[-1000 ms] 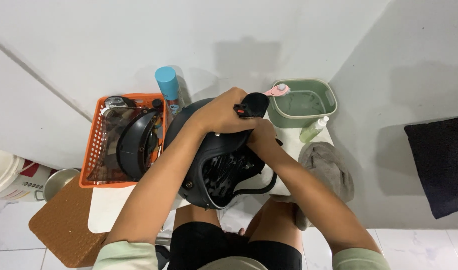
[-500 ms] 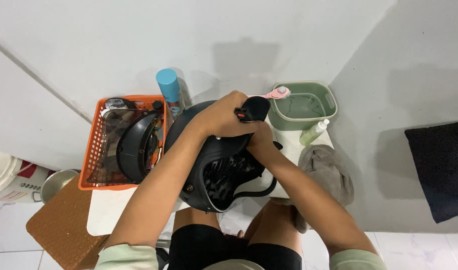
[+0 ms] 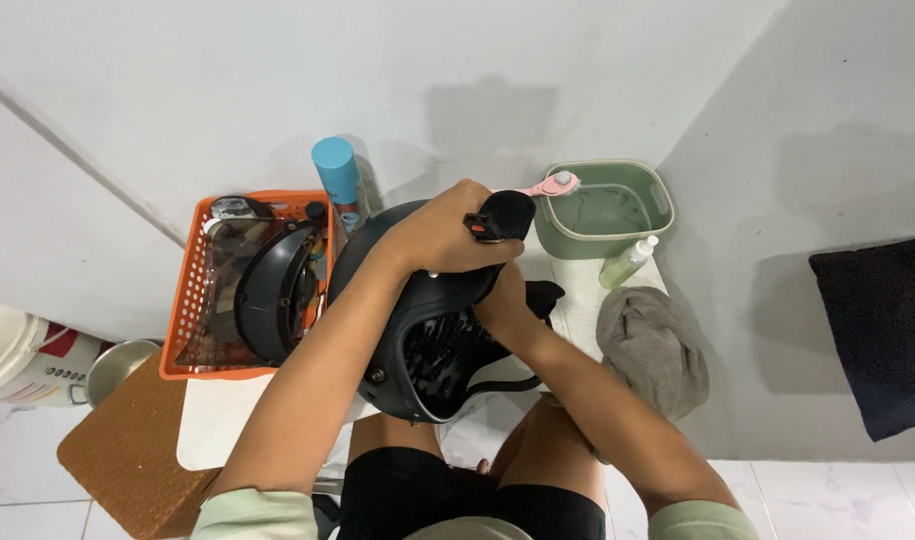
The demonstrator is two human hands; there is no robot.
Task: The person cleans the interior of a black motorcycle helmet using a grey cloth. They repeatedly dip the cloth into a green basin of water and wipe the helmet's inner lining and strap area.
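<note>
White walls [image 3: 228,70], tiled floor [image 3: 838,495] — dim corner

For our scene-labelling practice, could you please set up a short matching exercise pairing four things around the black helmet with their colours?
Things:
1. basket left of the helmet
2. basin at the back right
3. cap of the spray can
4. cloth on the right

Colours:
a. grey
b. light blue
c. orange
d. pale green

Pairs: 1-c, 2-d, 3-b, 4-a

The left hand lies over the helmet's rim, and the right hand reaches inside it.
</note>
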